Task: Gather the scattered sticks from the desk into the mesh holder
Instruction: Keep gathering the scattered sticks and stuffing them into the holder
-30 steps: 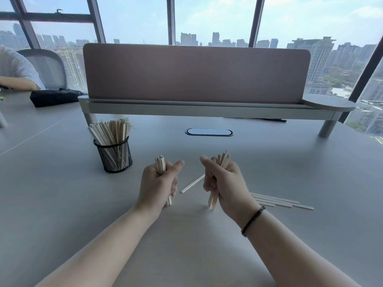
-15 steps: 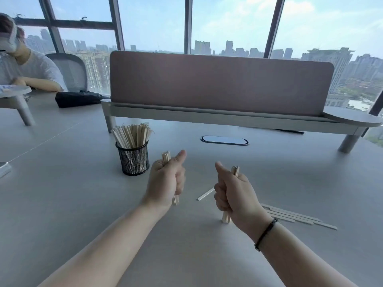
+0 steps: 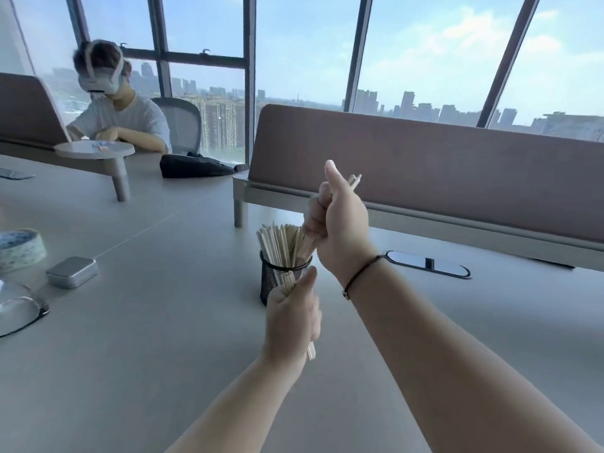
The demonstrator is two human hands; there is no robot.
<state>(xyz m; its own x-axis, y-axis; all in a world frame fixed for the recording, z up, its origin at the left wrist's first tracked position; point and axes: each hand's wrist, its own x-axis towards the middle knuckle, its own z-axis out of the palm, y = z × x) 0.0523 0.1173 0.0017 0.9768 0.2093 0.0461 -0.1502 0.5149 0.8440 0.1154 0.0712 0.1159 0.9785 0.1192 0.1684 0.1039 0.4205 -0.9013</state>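
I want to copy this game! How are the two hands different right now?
The right hand is raised above the mesh holder, while the left hand sits lower, in front of the holder.

The right hand's sticks tilt down toward the holder's rim; the left hand's sticks stand nearly upright.

The right wrist wears a dark bracelet; the left wrist is bare.

Both are closed fists gripping a bundle of sticks, thumbs up.

Head view, close, forward-down over desk (image 3: pixel 130 322).
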